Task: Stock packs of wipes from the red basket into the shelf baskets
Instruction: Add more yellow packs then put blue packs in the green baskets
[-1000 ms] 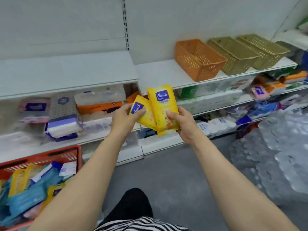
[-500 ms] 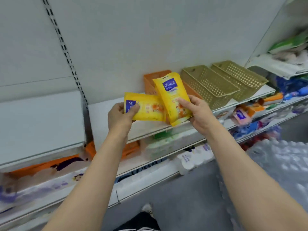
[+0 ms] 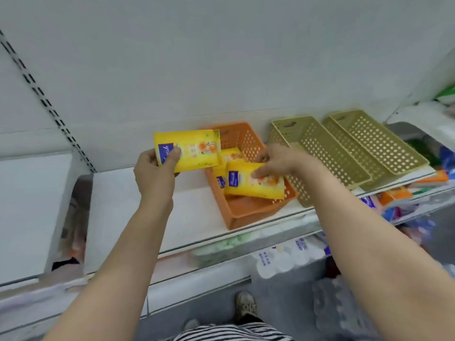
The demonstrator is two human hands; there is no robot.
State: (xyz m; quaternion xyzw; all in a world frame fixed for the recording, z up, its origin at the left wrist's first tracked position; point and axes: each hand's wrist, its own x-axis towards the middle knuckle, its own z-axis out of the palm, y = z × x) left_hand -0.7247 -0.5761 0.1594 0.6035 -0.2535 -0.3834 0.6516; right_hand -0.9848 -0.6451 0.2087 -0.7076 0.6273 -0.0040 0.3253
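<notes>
My left hand [image 3: 154, 172] grips a yellow pack of wipes [image 3: 194, 150] by its blue-labelled end, holding it flat just left of the orange shelf basket [image 3: 248, 212]. My right hand [image 3: 278, 159] reaches over that basket and pinches a second yellow pack [image 3: 248, 183], which lies tilted across the basket's right rim. Another yellow pack [image 3: 229, 156] stands inside the basket behind it. The red basket is out of view.
Two olive-green perforated baskets [image 3: 317, 148] [image 3: 376, 141] stand to the right of the orange one on the white shelf [image 3: 138, 200]. Lower shelves hold tissue packs and other goods [image 3: 283, 259]. A slotted upright [image 3: 49, 107] runs up the back wall.
The view has swung up to the shelf. My right hand carried its pack down into the orange basket, and my left hand brought its pack up beside the basket.
</notes>
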